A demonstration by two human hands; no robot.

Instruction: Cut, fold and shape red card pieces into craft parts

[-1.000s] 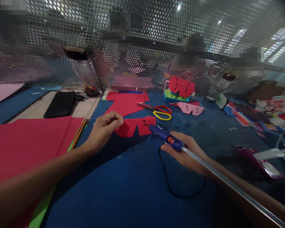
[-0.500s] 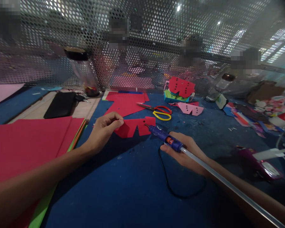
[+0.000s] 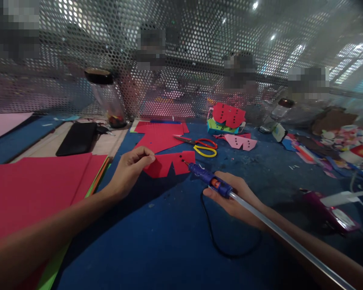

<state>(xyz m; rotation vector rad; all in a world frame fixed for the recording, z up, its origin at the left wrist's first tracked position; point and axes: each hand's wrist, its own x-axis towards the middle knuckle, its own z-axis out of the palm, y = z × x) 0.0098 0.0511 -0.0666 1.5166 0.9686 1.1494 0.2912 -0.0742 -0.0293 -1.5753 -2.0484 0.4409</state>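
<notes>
My left hand pinches the upper left edge of a red paper cutout with a V-shaped notch. Two black dots sit near the cutout's right end. In my right hand is a blue hot glue gun, its nozzle at the paper beside the lower dot. A long clear glue stick runs out of the gun's back, and a black cord loops below. Scissors with one red and one yellow handle lie open behind the cutout.
Red sheets are stacked at left, near a black phone. Glass bottles stand by the perforated metal screen. Dotted red cutouts and a pink one sit farther back. A purple device lies at right. People are behind the screen.
My view has tilted slightly, so the scene sits a little lower. A second black dot now shows next to the nozzle tip. Both hands keep their holds.
</notes>
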